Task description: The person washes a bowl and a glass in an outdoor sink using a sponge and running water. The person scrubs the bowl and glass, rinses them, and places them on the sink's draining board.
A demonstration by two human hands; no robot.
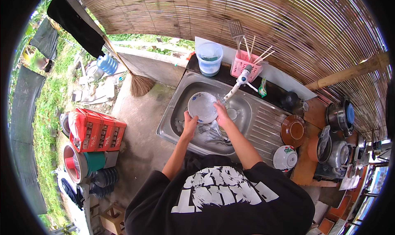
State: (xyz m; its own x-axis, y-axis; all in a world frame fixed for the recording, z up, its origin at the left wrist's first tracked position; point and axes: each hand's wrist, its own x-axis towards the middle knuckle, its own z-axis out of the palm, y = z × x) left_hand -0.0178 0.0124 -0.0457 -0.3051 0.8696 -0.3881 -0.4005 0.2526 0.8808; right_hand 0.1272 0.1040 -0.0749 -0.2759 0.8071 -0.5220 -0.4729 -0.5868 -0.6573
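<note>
A white bowl with blue floral marks [202, 107] is held over the basin of a stainless steel sink [182, 94]. My left hand [190, 124] grips its lower left rim, while my right hand [221, 112] grips its right side. Just right of the bowl, the white faucet [237, 86] points down at the basin, and water splashes beside my right fingers. Forks and spoons [213, 134] lie on the basin floor below the bowl. A drinking glass [232, 114] is in the basin too, partly hidden by my right hand.
Behind the sink stand a clear plastic tub [209, 57] and a pink basket [243, 65] of utensils. An upturned floral bowl [285, 158] and brown plates [293, 130] sit at the drainboard's right end. A broom [139, 83] and red bottle crate [98, 131] are to the left.
</note>
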